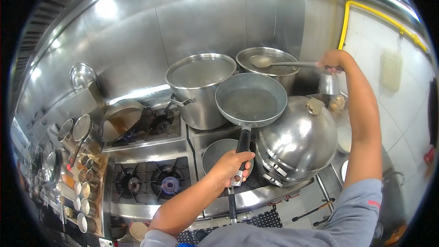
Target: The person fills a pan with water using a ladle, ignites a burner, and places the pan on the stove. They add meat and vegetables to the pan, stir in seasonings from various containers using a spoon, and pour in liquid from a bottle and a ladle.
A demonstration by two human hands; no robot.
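Observation:
My left hand (234, 167) is wrapped round the black handle of a grey frying pan (222, 93), which is held up in front of two stockpots. A thin, clear-looking liquid seems to cover the pan's bottom. In my right hand (333, 60) is the handle end of a long metal ladle (295, 64). The ladle's bowl is over the mouth of the rear right stockpot (292, 74), which holds liquid. To its left stands a larger stockpot (200, 105), filled near the rim. Below the raised pan, a second frying pan (212, 155) rests on the stove.
A big domed steel lid (297, 137) bulges up at the right. One front burner (170, 185) shows a blue flame. Behind it sits a wok (121, 121) with brown liquid. Strainers (82, 128) and small containers (86, 190) line the left side. A yellow pipe (344, 27) runs along the wall.

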